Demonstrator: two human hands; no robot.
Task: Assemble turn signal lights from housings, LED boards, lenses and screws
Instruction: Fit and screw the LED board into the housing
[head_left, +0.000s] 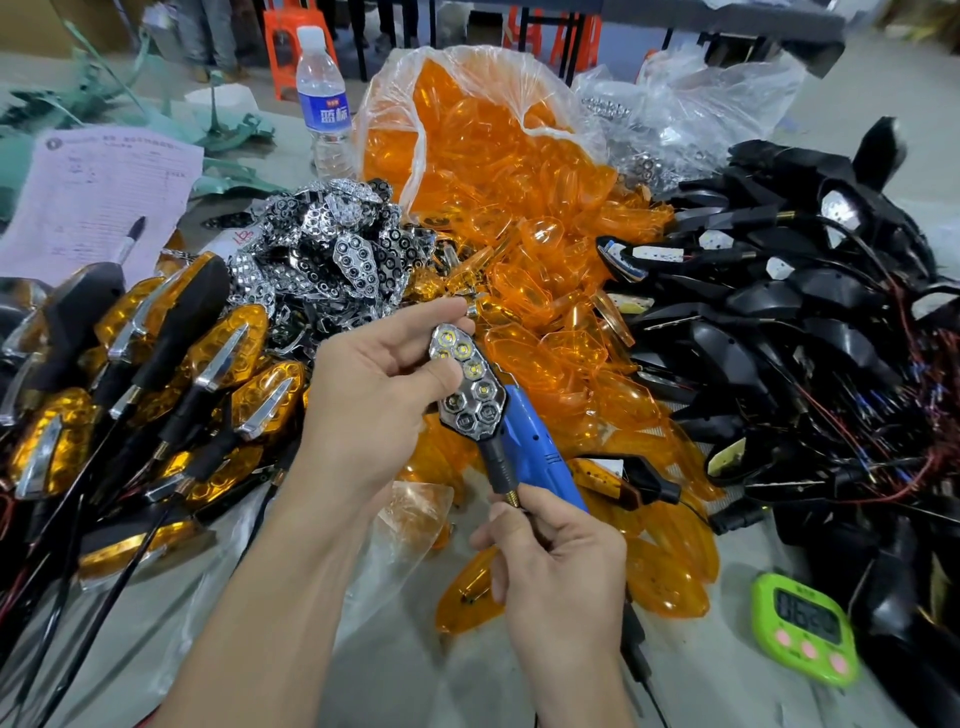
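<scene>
Water bottle beside printed sheet, pen; green timer near table edge.

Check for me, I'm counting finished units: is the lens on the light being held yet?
Off. The held light shows its bare chrome reflector and LEDs, no orange cover.

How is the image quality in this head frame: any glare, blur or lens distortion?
Head view: strong wide-angle bending at the edges; the green timer looks smeared, digits hard to read. Glare on the clear bag of orange lenses and on the chrome reflector piece held by both hands. Centre sharp, lighting even.
</scene>
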